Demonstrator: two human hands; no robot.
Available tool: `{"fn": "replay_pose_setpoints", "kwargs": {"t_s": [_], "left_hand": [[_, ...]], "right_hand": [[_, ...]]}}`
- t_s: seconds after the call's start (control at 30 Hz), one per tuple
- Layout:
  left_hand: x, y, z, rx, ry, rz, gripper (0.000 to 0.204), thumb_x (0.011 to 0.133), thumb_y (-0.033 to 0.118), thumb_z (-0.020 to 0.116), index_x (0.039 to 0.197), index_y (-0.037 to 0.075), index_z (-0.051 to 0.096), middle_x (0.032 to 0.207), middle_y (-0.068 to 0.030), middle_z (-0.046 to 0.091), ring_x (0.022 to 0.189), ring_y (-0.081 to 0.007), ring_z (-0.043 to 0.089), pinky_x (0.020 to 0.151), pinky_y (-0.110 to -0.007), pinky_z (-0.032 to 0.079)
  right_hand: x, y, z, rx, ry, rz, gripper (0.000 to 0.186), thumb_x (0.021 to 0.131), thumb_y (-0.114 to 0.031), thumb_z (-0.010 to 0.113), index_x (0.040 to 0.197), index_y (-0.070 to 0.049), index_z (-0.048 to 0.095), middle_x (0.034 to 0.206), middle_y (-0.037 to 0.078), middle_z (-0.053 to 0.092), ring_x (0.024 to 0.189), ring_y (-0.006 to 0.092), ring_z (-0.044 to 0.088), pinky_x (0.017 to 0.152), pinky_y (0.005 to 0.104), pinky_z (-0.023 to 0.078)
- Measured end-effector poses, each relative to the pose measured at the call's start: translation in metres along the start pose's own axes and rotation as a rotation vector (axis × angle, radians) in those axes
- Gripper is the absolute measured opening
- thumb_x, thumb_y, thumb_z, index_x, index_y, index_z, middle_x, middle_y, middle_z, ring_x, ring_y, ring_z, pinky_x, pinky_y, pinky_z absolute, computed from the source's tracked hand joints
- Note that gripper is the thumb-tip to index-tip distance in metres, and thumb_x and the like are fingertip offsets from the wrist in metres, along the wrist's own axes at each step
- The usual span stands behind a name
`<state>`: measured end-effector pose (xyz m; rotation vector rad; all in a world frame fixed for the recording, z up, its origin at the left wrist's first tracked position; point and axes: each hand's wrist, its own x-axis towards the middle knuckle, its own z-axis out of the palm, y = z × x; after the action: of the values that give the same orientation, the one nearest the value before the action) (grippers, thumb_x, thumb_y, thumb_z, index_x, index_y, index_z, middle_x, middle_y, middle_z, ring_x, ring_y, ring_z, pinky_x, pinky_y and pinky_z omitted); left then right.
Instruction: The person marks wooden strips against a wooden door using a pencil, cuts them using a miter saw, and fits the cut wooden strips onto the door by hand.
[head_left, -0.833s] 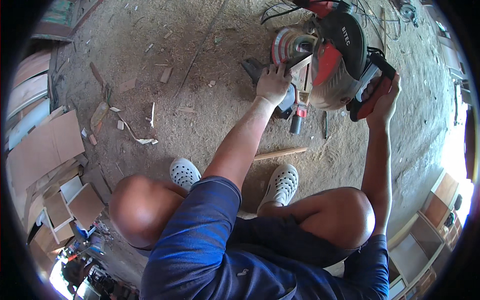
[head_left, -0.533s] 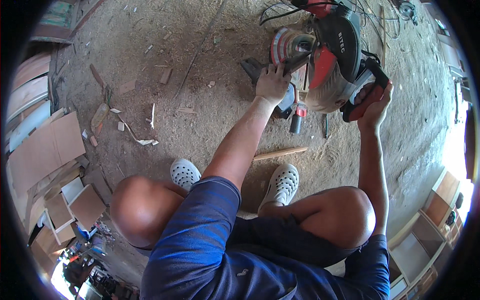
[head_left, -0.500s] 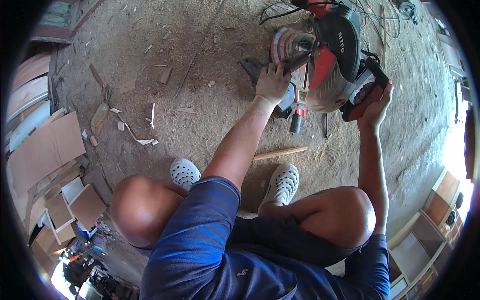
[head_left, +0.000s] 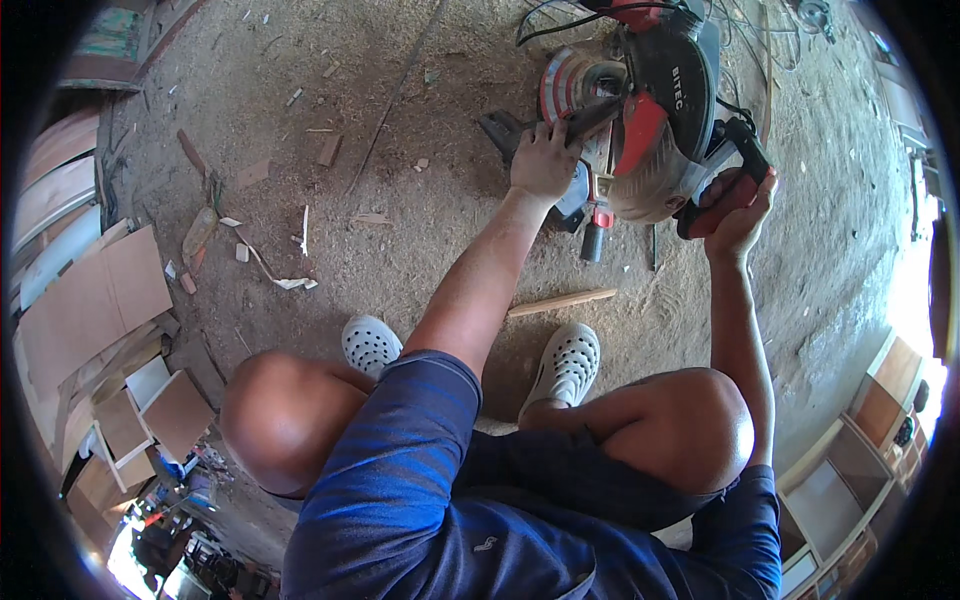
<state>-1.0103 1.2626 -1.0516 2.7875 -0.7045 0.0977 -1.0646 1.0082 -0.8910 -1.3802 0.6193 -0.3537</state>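
A black and red miter saw (head_left: 678,75) stands on the floor at the upper right, with a translucent blade guard over its front. My right hand (head_left: 738,222) is closed around its red and black handle (head_left: 722,198). Over at the saw's left side, my left hand (head_left: 545,165) lies with its fingers bent over the dark fence (head_left: 592,118). Whether a piece of wood sits under that palm is hidden. Below it are the blue-grey base (head_left: 572,200) and a front knob (head_left: 593,240) with a black grip.
A thin wooden strip (head_left: 562,302) lies between the saw and my white clogs (head_left: 572,365). Wood scraps and sawdust cover the dirt floor. Boards (head_left: 95,295) lean at the left, cables (head_left: 560,35) run behind the saw, and a wooden cabinet (head_left: 835,495) stands lower right.
My right hand and the saw handle have shifted slightly left, and the saw head has tilted a little with them. My left hand stays on the fence.
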Motion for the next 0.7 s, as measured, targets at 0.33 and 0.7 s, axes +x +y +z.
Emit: {"fn": "replay_pose_setpoints", "kwargs": {"t_s": [0.33, 0.7], "left_hand": [[0.001, -0.001, -0.004, -0.006, 0.038, 0.017, 0.034, 0.101, 0.030, 0.056, 0.127, 0.021, 0.076, 0.147, -0.0168, 0.062, 0.125, -0.0353, 0.064, 0.097, -0.050, 0.055], [0.000, -0.002, 0.001, 0.044, 0.071, 0.031, 0.034, 0.100, 0.024, 0.058, 0.131, 0.022, 0.073, 0.135, -0.0136, 0.066, 0.111, -0.0359, 0.067, 0.088, -0.049, 0.056]], "right_hand": [[-0.003, 0.036, -0.011, 0.073, -0.032, -0.089, 0.069, 0.107, -0.073, 0.040, 0.094, -0.008, 0.058, 0.071, 0.006, 0.060, 0.058, 0.0203, 0.057, 0.055, 0.0362, 0.047], [0.024, -0.052, 0.013, 0.024, -0.128, 0.008, 0.066, 0.106, -0.074, 0.047, 0.101, -0.010, 0.063, 0.080, 0.005, 0.064, 0.060, 0.0182, 0.059, 0.055, 0.0351, 0.050]]}}
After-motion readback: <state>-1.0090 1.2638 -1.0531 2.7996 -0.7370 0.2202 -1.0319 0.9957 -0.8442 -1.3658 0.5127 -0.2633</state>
